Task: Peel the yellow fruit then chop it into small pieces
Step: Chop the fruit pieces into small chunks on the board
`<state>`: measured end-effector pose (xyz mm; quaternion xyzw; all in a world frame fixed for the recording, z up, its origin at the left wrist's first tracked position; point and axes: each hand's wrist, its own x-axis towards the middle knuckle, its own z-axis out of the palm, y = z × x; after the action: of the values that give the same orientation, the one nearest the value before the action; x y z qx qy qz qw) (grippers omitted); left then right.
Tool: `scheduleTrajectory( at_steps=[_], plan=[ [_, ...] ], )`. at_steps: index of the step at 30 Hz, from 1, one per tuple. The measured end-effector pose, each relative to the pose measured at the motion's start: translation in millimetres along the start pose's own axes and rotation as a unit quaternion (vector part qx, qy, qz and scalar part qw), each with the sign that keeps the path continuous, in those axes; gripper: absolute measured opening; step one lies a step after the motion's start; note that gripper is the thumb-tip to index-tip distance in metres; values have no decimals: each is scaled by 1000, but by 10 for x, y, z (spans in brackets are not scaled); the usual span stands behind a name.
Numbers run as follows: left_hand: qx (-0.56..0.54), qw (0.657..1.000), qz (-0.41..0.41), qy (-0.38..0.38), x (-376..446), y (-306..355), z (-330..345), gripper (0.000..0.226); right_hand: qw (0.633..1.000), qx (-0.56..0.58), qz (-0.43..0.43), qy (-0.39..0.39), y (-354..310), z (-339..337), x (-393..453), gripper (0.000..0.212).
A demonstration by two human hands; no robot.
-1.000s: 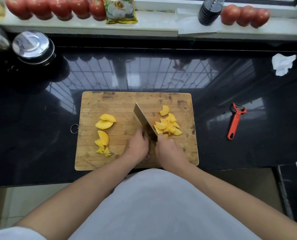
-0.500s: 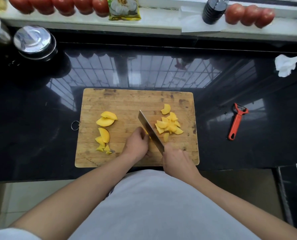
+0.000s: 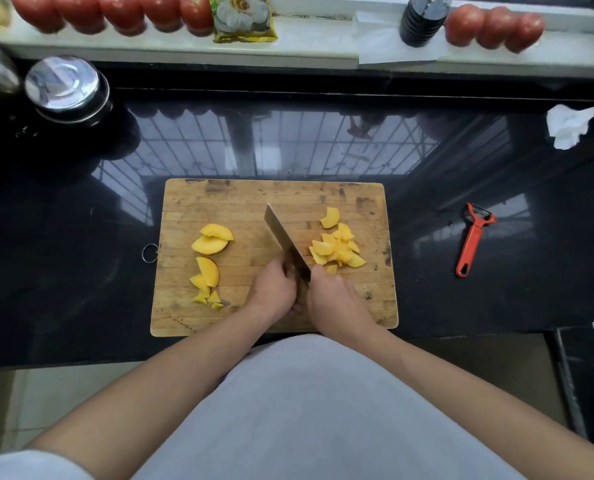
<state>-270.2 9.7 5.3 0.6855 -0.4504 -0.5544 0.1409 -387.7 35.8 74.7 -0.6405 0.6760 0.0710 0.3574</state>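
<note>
With the peeling done and the peeler aside, my right hand gripped the knife while my left hand curled over unseen fruit, small pieces heaped right, larger slices left uncut on the cutting board.

Bare board between fruit piles

home kitchen. glossy black stone desk; worn wooden chopping board; red peeler; steel-lidded pot; window ledge with tomatoes, food packet, dark bottle; window grille reflected in desk.
</note>
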Motion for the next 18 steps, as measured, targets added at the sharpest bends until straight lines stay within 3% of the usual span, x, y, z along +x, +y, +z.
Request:
scheduleTrajectory(
  at_steps=[4,9,18],
  plan=[
    [-29,999,-27,-10,-25,-58,-27,11,999,19,20,38,106,22,-76,8],
    [-66,996,-48,32,-53,-138,-3,14,1000,-24,11,15,224,86,-212,6],
    [-51,996,-57,46,5,-84,31,12,999,-38,14,-23,156,174,-198,9]
  ],
)
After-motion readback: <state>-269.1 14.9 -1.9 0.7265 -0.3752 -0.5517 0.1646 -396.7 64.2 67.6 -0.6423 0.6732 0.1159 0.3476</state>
